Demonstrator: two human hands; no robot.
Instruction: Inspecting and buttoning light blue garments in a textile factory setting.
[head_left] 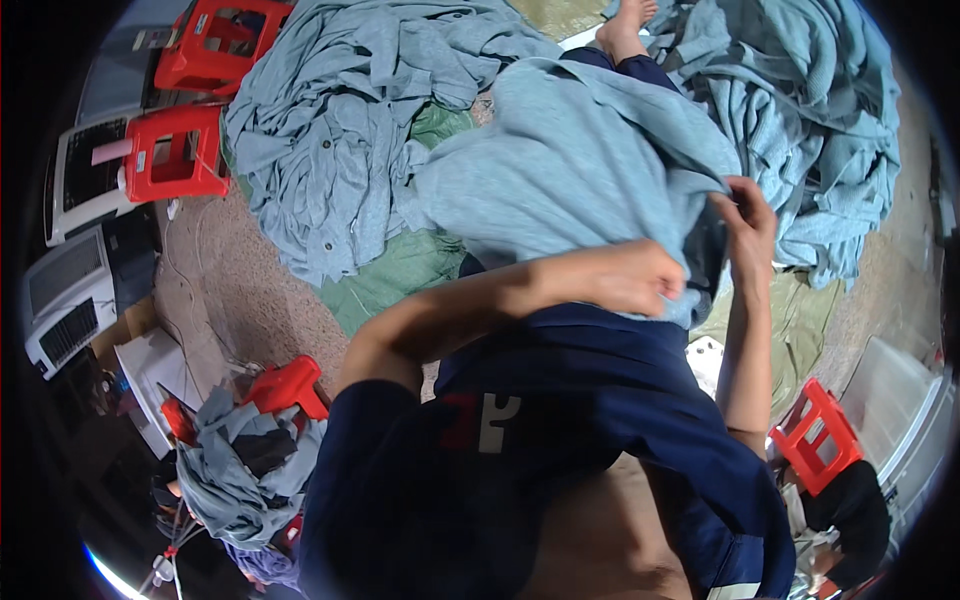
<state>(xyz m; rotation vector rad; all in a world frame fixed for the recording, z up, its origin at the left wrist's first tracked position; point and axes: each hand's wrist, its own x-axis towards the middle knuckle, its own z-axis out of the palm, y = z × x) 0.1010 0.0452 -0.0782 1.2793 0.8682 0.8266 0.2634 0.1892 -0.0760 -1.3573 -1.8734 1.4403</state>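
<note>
The right hand (745, 222) is narrow, its thumb and fingers pinching the right edge of a light blue knit garment (570, 165); the left hand (632, 280) is curled above the near edge, and I cannot tell whether it grips cloth. The garment lies bunched across the lap, so a light pinch might let that edge slip, and the folds could hide a twist. Its left end touches the left heap of garments (300, 190), where loose cloth or a button (327, 245) could catch and drag; being nearly the same colour, pieces could also get mixed. Counted outward: two hands, one garment on the lap, one bare foot (622, 35) at the far side, three heaps, with the right heap (840, 110) and a smaller near-left heap (235, 480) besides the left one, their pieces too tangled to count, and at least four red plastic stools (140, 160): two far left, one near left, one near right.
</note>
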